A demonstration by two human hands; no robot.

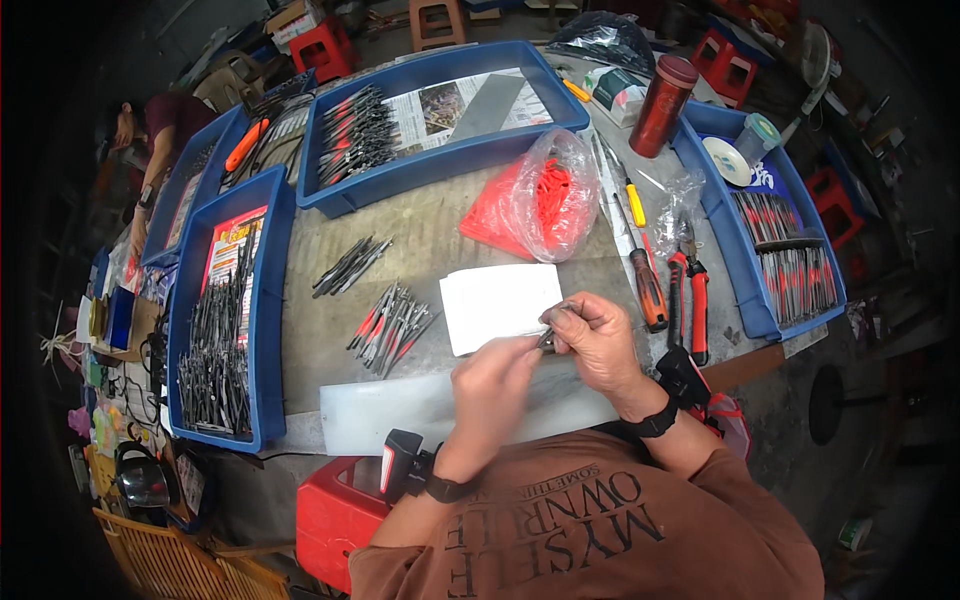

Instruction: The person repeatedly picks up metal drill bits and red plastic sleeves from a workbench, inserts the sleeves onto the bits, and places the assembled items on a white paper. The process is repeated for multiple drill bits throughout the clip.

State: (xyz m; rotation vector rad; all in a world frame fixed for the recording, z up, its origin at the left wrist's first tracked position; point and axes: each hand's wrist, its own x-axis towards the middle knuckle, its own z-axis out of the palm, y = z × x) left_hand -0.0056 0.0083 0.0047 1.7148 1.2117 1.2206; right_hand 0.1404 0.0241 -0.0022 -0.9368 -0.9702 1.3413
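My right hand (597, 343) pinches a small dark metal piece (546, 341) between thumb and fingers, above the lower right edge of a white paper stack (498, 303). Close against it, my left hand (490, 388) is closed and slightly blurred, its fingertips meeting at the same piece; what they grip is hidden. A translucent white board (375, 412) lies under my wrists. To the left are a bundle of slim dark tools with red parts (392, 330) and a darker bundle (352, 267). Beyond the paper sits a clear plastic bag of small red parts (552, 195).
Blue trays (272, 330) of slim tools stand left, at the back (330, 200) and right (740, 270). A screwdriver (650, 290), red-handled pliers (698, 310) and a red flask (664, 105) are on the right. Another person's arm (150, 185) reaches in at far left.
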